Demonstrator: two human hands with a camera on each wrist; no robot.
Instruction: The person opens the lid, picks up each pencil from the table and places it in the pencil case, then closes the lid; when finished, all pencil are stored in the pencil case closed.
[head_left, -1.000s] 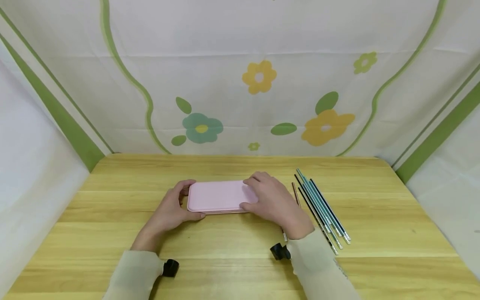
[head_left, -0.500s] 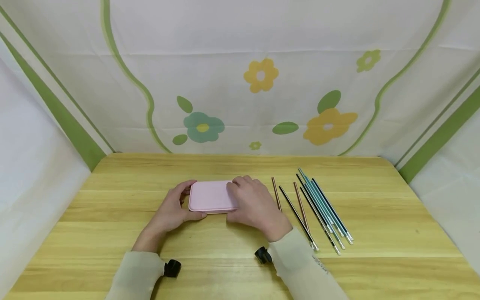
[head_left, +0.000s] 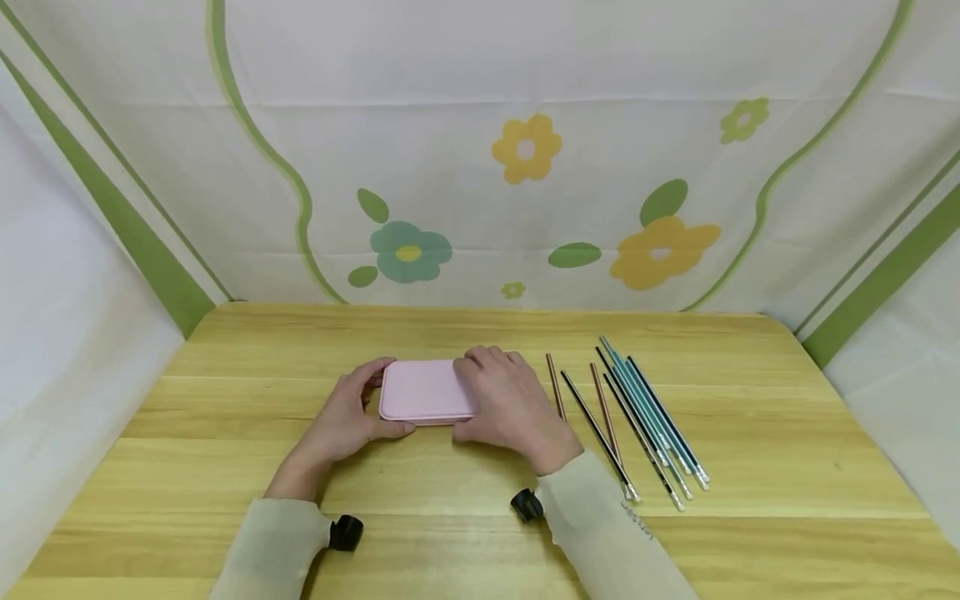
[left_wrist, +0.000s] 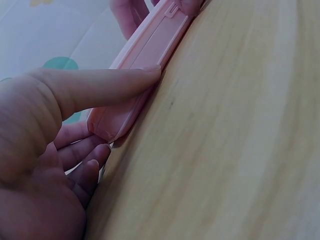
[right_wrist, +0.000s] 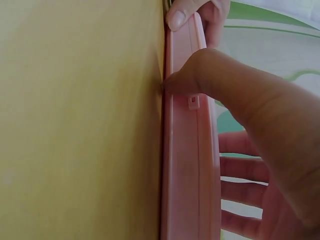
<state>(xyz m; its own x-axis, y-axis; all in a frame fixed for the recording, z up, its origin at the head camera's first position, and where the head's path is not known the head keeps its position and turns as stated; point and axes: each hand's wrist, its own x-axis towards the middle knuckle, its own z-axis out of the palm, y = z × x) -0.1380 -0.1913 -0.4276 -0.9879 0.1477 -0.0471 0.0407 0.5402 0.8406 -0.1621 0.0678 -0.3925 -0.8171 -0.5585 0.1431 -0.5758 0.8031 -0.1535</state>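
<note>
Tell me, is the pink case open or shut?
Shut. The pink case has its lid lying flat, and from the side only a thin seam shows.

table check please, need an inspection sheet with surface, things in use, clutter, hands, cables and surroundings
surface: wood-grain table; a small dark mark shows in the left wrist view
things in use: pink case between both hands, lid looks shut
clutter: loose pencils to the right of the case, some crossing or touching
hands: left hand holds the case's left end, right hand grips its right end
cables: nothing seen
surroundings: white cloth behind, printed with flowers, leaves and green bands
</note>
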